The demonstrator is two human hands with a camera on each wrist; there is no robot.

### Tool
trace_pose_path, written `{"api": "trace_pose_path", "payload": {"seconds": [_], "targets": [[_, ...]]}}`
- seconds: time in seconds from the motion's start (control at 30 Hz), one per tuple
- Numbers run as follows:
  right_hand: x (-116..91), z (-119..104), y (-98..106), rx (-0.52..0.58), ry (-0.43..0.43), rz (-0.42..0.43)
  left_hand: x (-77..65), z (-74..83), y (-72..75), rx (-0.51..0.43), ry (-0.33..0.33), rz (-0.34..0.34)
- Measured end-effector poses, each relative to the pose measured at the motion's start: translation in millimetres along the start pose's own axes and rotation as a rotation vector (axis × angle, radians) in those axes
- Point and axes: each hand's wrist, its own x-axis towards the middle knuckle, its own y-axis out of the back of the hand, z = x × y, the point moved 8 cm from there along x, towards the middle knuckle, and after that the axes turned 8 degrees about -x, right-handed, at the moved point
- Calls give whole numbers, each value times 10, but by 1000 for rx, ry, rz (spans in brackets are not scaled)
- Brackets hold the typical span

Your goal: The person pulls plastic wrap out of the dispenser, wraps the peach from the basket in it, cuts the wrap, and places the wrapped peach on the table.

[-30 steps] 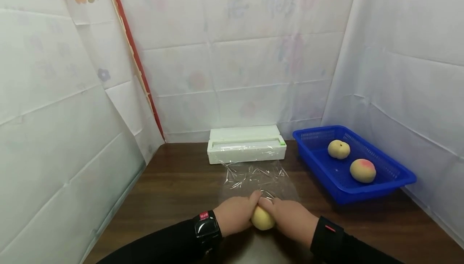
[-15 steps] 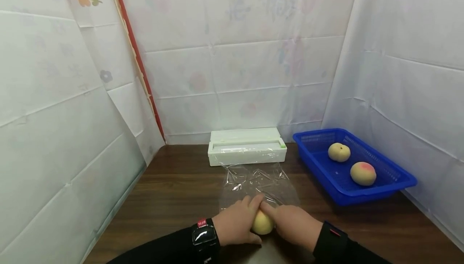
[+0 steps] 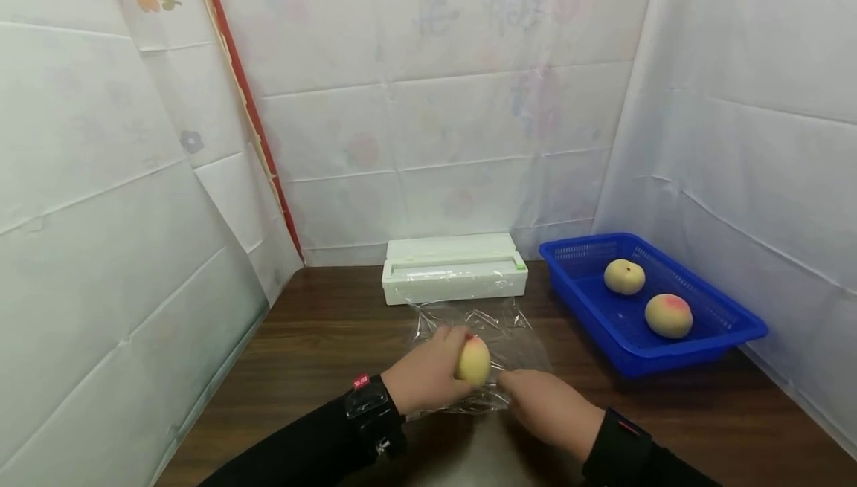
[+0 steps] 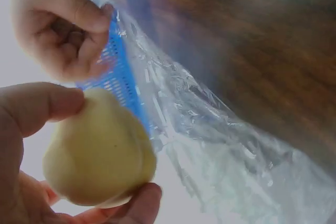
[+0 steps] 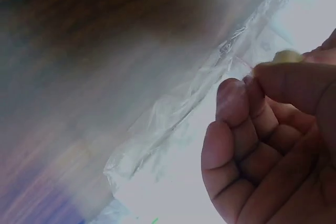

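Observation:
My left hand [image 3: 428, 372] grips a pale yellow peach [image 3: 474, 362] with a pink tip, held over the near part of a clear sheet of cling film [image 3: 518, 342]. In the left wrist view its thumb and fingers wrap the sides of the peach [image 4: 100, 150]. Just right of the fruit is my right hand [image 3: 545, 405], thumb and forefinger pinching the near edge of the film. The right wrist view shows this pinch close up, the other fingers of the right hand [image 5: 262, 135] curled, and film [image 5: 173, 114] stretching away from it.
The film runs back to an open white box [image 3: 455, 291] holding the roll, by the rear curtain. On the right stands a blue plastic basket [image 3: 652, 359] with two peaches, a plain one [image 3: 624, 277] and a pink-tipped one [image 3: 669, 316]. Pale curtains [image 3: 442, 115] enclose the wooden table [image 3: 328, 338].
Both hands were together at the peach near the film's front edge. My left hand has carried it forward and slightly left over the film, while the right has parted from it and pinches the edge.

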Motion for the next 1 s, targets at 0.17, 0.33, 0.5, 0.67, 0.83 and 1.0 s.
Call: {"api": "trace_pose_path", "payload": {"seconds": [0.17,0.33,0.5,0.67,0.83,1.0], "targets": [[2,-36,27,-22,53,24,132,-89,-153,-70,26,-49],[-13,-71,65,-19,59,60,135,-110,-314,-56,20,-114],[-24,-60,104,-15,51,72,56,-38,-291,54,-35,-79],[-60,17,29,-23,35,-42,-159,-22,-175,244,-27,-50],[-98,62,-106,-98,34,-169,-387,-138,-138,331,-11,-165],[-128,56,-116,-128,41,-123,-463,-150,-120,373,-120,-106]]}}
